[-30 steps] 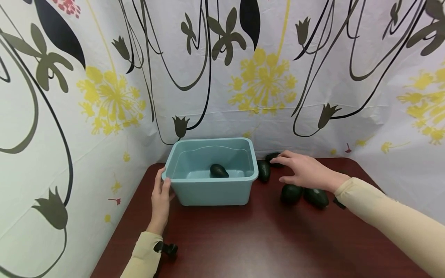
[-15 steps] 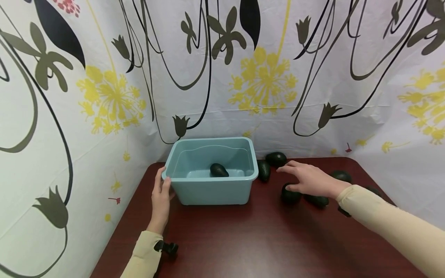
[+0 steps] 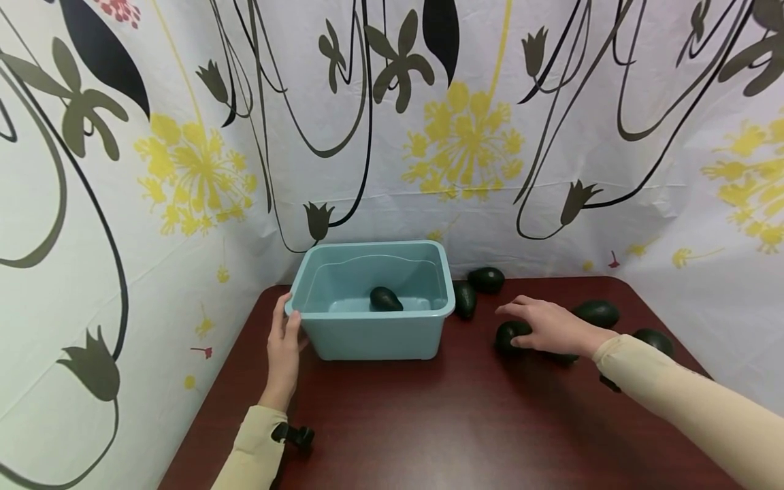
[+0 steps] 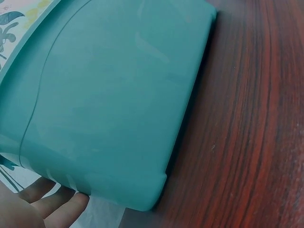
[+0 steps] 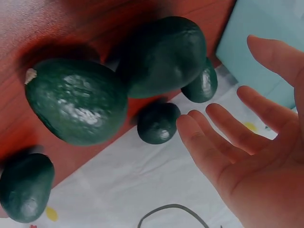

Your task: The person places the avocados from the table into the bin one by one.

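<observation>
- Left hand [image 3: 283,354], grip relaxed and straight, rests against the teal tub [image 3: 373,340] on the bench [image 3: 429,422].
- Right hand [image 3: 551,327], grip spread apart, hovers over an avocado [image 3: 510,335], holding nothing.
- 1 avocado in the tub [image 3: 386,299].

Avocado under right hand [image 3: 554,327] mostly hidden in head view, only a dark edge [image 3: 560,356] seen; hand-to-fruit contact cannot be told. Left hand [image 4: 33,209] cut off by left wrist frame edge, fingertips only. Bin [image 4: 109,95] cropped, interior unseen there
</observation>
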Demonstrator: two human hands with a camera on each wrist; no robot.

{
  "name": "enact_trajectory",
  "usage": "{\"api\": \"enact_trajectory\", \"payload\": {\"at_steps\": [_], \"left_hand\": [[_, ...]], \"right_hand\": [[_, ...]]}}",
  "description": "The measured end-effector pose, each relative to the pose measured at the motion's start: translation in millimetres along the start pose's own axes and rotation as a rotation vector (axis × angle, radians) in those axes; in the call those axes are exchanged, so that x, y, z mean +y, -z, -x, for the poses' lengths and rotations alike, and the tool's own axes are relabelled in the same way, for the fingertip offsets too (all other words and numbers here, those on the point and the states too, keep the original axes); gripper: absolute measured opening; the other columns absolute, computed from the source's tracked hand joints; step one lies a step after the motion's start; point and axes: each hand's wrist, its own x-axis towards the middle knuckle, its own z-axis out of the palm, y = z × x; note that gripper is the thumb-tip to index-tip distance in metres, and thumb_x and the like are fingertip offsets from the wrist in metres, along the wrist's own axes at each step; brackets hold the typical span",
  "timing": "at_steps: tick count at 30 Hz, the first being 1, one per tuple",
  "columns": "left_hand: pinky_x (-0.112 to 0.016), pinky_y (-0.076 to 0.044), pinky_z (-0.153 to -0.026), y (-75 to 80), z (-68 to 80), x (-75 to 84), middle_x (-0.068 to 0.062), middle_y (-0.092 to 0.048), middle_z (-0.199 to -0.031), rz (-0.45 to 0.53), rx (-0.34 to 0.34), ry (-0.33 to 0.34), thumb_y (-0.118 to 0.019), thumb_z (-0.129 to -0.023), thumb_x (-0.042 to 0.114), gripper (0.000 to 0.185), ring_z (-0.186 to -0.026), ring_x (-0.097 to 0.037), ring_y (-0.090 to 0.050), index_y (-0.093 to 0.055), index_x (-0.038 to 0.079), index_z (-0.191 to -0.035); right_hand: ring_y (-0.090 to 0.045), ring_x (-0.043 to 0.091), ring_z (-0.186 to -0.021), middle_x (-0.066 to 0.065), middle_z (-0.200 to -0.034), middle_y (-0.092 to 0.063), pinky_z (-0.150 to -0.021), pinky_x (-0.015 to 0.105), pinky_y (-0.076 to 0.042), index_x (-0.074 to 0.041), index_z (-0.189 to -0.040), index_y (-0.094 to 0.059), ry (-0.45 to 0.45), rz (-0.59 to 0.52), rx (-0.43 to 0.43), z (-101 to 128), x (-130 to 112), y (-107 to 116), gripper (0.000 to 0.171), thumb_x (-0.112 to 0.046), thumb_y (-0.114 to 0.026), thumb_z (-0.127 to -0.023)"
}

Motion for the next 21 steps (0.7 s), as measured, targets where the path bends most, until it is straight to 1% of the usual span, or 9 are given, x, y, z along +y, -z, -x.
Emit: {"api": "enact_trajectory", "payload": {"at_steps": [7,13,21], "left_hand": [[-0.068,-0.041,-0.098,0.6,0.1,-0.4,-0.007,-0.039,-0.153,-0.003,-0.002,0.000,-0.050,-0.107,0.037,0.052,-0.131,-0.031,-0.045,-0.034,0.034,-0.156],[-0.068,-0.041,-0.097,1.3,-1.0,-1.7,-0.008,-0.039,-0.153,0.001,-0.004,-0.009,-0.048,-0.108,0.032,0.051,-0.131,-0.032,-0.045,-0.034,0.033,-0.156],[-0.068,-0.041,-0.097,0.9,-1.4,-1.7,-0.009,-0.039,-0.153,-0.009,-0.004,-0.010,-0.051,-0.105,0.043,0.054,-0.130,-0.032,-0.045,-0.034,0.034,-0.156]], "right_hand": [[-0.063,0.026,-0.105,0.007,-0.126,-0.058,-0.084,0.047,-0.051,-0.016,-0.136,-0.062,0.000,-0.013,-0.010,1.1,7.9,-9.4,0.055,-0.022,-0.082,-0.085],[-0.062,0.027,-0.106,0.009,-0.127,-0.056,-0.083,0.047,-0.051,-0.016,-0.136,-0.062,-0.031,-0.022,-0.033,1.4,12.5,-14.4,0.056,-0.022,-0.082,-0.084],[-0.061,0.028,-0.107,0.011,-0.127,-0.056,-0.083,0.049,-0.052,-0.013,-0.135,-0.062,-0.045,-0.028,-0.050,-0.7,19.3,-23.2,0.056,-0.020,-0.083,-0.083]]}}
